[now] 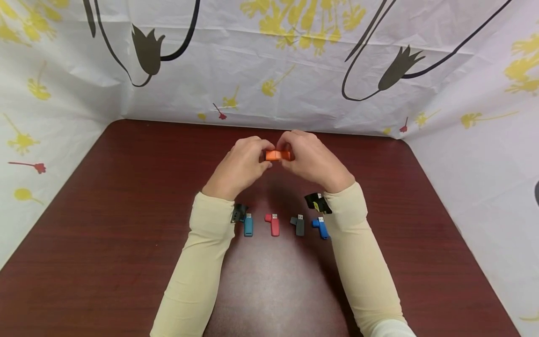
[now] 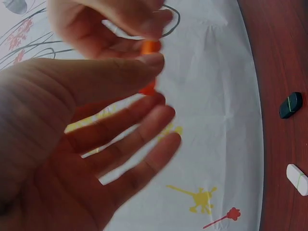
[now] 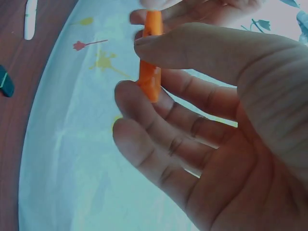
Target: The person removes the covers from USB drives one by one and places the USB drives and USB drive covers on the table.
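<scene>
Both hands meet over the far middle of the table around a small orange USB stick (image 1: pixel 274 155). My left hand (image 1: pixel 244 164) pinches its left end between thumb and fingers, while my right hand (image 1: pixel 313 159) grips the right end the same way. In the right wrist view the orange stick (image 3: pixel 151 86) stands lengthwise under the thumb, the lower fingers spread apart. Fingers cover much of it in the left wrist view. Nearer the body lie a teal USB stick (image 1: pixel 248 227), a red one (image 1: pixel 275 225), a grey one (image 1: pixel 300 227) and a blue one (image 1: pixel 323 230), metal plugs showing.
Two more small stick-shaped things, one black (image 2: pixel 290 105) and one white (image 2: pixel 297 180), lie on the dark red tabletop (image 1: pixel 105 224) in the wrist views. A patterned white sheet (image 1: pixel 252 70) stands behind the table and along its sides.
</scene>
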The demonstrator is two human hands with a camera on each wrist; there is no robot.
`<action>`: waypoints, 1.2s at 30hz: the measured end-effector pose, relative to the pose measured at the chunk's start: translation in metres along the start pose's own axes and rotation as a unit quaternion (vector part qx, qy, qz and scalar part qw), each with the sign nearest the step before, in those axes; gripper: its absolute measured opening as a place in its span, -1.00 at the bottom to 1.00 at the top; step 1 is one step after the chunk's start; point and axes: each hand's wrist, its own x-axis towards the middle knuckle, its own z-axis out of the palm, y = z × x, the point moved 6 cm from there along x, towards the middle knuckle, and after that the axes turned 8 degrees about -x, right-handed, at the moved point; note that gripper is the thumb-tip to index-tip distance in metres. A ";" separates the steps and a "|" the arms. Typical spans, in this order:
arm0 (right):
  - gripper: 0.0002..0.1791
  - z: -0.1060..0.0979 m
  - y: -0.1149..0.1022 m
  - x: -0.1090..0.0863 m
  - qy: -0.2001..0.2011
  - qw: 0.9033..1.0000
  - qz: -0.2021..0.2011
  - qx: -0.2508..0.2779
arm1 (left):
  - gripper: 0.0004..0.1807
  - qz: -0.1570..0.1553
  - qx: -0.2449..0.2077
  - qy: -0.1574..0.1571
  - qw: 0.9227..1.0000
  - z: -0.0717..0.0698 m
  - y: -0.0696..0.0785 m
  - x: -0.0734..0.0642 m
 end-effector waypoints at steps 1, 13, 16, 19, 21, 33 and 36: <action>-0.79 -0.002 -0.001 -0.001 0.005 1.000 -0.002 0.002 | -0.64 0.011 -0.001 0.005 1.000 -0.001 0.001 0.000; -0.77 -0.013 -0.008 -0.007 0.055 0.998 -0.029 0.024 | -0.70 0.086 -0.014 0.063 0.994 -0.010 0.008 -0.004; -0.77 -0.014 -0.007 -0.008 0.063 0.997 -0.029 0.026 | -0.70 0.091 -0.013 0.070 0.993 -0.011 0.008 -0.004; -0.77 -0.016 -0.006 -0.008 0.064 0.997 -0.021 0.025 | -0.70 0.091 -0.009 0.073 0.993 -0.011 0.009 -0.004; -0.78 -0.018 -0.005 -0.008 0.067 0.997 -0.019 0.024 | -0.70 0.088 -0.006 0.073 0.993 -0.011 0.009 -0.004; -0.78 -0.021 -0.005 -0.010 0.073 0.997 -0.022 0.021 | -0.63 0.083 -0.013 0.064 0.994 -0.011 0.010 -0.003; -0.80 -0.021 -0.003 -0.011 0.074 0.997 -0.023 0.018 | -0.64 0.090 -0.012 0.062 0.994 -0.011 0.011 -0.003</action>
